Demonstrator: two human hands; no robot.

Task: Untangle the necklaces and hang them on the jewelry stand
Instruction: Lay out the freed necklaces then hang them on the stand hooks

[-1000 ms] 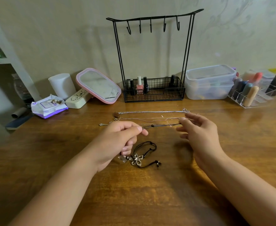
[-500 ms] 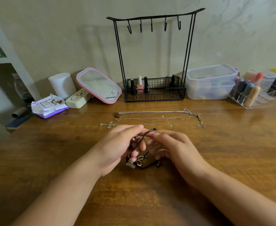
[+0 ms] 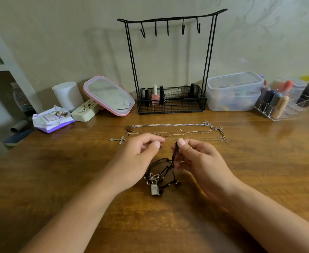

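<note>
Necklaces: black cord tangle [image 3: 163, 172] pinched by right hand [image 3: 199, 161], left hand [image 3: 141, 157] loosely curled beside it, chains [image 3: 175, 132] flat on wooden worktop [image 3: 59, 179] before wall-side stand [image 3: 170, 70].

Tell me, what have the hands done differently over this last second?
The right hand came in from the silver chains and now pinches the black cord necklaces, lifting part of the tangle off the table. The left hand let the cord go and hovers beside it. The chains and the jewelry stand, hooks bare, stayed put.
</note>
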